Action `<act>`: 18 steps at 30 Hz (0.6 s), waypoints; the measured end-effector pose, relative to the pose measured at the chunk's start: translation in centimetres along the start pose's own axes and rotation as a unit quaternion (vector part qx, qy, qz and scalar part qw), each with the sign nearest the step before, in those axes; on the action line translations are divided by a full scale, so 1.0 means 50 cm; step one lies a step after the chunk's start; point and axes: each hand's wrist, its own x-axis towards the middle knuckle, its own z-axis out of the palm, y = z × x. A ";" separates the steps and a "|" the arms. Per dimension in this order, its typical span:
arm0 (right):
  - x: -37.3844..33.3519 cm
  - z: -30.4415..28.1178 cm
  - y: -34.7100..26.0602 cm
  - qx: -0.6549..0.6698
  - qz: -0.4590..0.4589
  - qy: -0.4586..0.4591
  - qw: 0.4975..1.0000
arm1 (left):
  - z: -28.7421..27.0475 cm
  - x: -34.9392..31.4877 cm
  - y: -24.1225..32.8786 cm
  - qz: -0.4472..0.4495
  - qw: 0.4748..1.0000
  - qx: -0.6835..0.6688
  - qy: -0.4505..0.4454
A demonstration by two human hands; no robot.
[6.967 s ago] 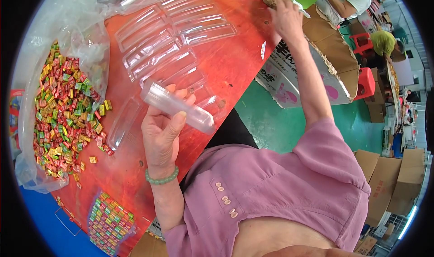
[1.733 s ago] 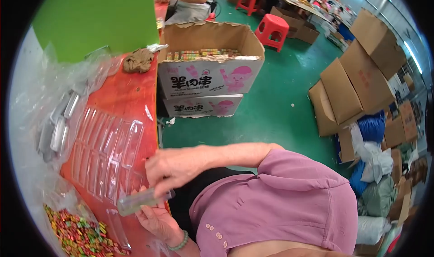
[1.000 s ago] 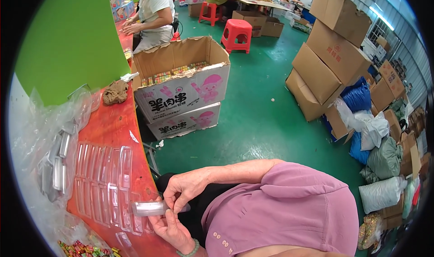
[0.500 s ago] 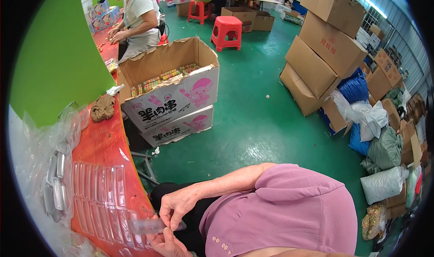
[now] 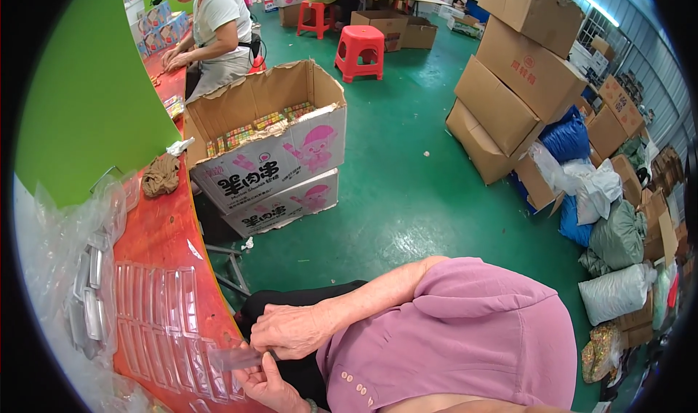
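A narrow clear plastic case [image 5: 234, 358] is held over the table's edge, close to my lap. My left hand [image 5: 270, 385], lower in the picture, is closed on it with the thumb on top and the fingers beneath. Just above, my right hand [image 5: 291, 331] has its fingers curled in at the case's near end; what its fingertips grip there is partly hidden. Beside both hands, rows of similar clear plastic cases [image 5: 156, 297] lie on the red table [image 5: 156, 227].
Clear plastic bags [image 5: 54, 267] with more cases line the table's far left, by a green panel [image 5: 87, 86]. A brown cloth [image 5: 161, 175] lies farther up. Past the table stand an open carton [image 5: 309, 144] of colourful packets, red stools [image 5: 360, 53], stacked boxes [image 5: 516, 82] and a co-worker [image 5: 222, 31].
My right hand has turned and its fingers have curled inward over the case's near end. The case is less blurred, and my left thumb now lies along it.
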 end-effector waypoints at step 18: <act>0.006 -0.035 0.015 0.077 -0.006 -0.009 0.997 | 0.015 -0.068 0.042 0.001 0.994 -0.087 0.068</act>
